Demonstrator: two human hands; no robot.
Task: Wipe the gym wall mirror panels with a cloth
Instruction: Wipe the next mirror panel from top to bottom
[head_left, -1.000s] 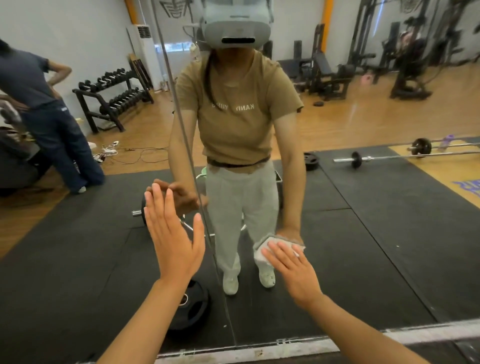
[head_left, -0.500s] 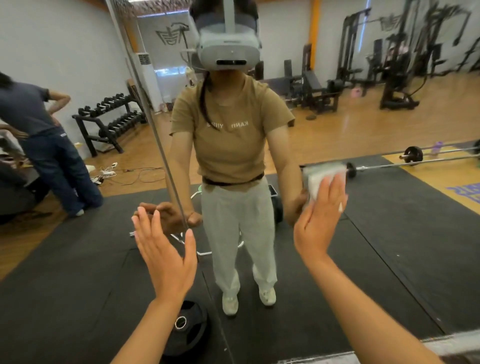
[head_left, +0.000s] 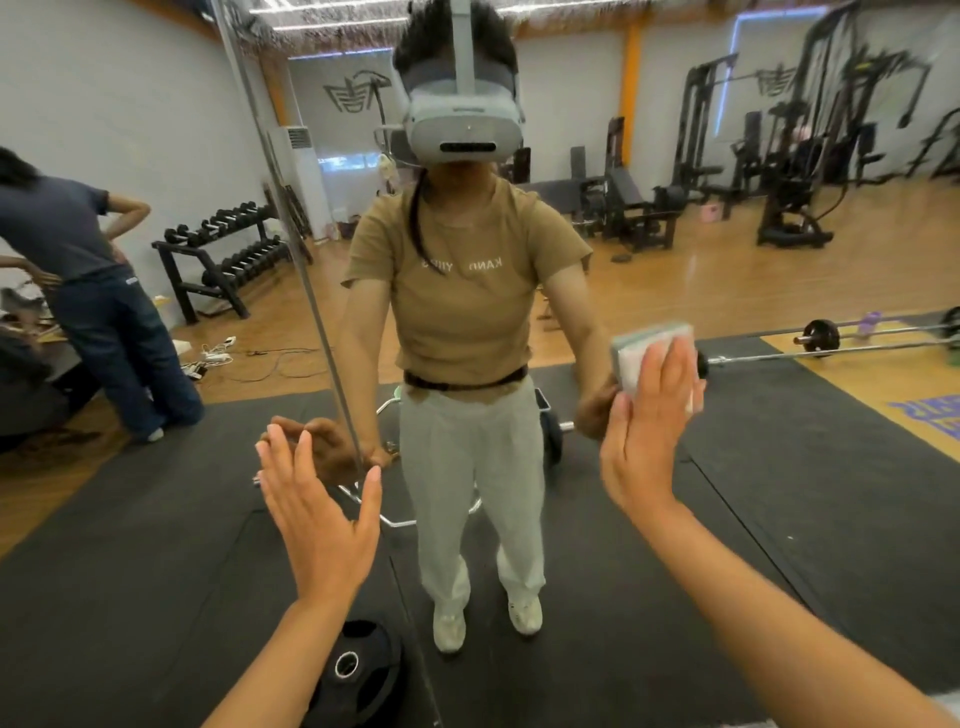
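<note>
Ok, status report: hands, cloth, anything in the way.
Left hand flat on mirror. Right hand presses cloth to glass. Panel seam between hands; nothing blocking.

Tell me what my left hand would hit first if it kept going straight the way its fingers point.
Your left hand is open, fingers aimed up and forward at the mirror, just left of the seam between panels. It would likely meet the glass first, though the gap to it is hard to judge.

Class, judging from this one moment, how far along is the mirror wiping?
Done: cannot tell; no wiped patch shows. In hand: the right hand presses the cloth flat against the right mirror panel; the left hand rests open by the seam. Left: apparently most of both panels.
</note>
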